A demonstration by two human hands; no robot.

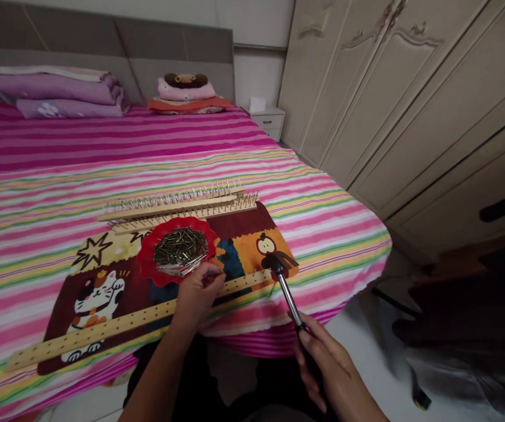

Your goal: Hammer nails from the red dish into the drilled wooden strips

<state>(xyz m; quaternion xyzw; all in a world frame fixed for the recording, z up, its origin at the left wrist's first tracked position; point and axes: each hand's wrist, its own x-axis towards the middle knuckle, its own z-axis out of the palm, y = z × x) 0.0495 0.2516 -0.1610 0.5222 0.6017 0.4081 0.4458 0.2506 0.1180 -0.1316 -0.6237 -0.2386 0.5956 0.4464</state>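
light: dim, soft | lower right: dark, blurred | wardrobe [367, 111]: edge-stretched

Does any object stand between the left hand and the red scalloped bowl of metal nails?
Nothing visible does. The left hand is at the near right edge of the red scalloped bowl, and the metal nails inside lie uncovered.

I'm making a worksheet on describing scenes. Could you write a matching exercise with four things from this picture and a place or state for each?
1. Hammer
2. Bowl
3. Purple bedding
4. Nightstand

A. Beside the wardrobe
B. Red, holding nails
C. Folded near the headboard
D. In the right hand

Pairs: 1-D, 2-B, 3-C, 4-A
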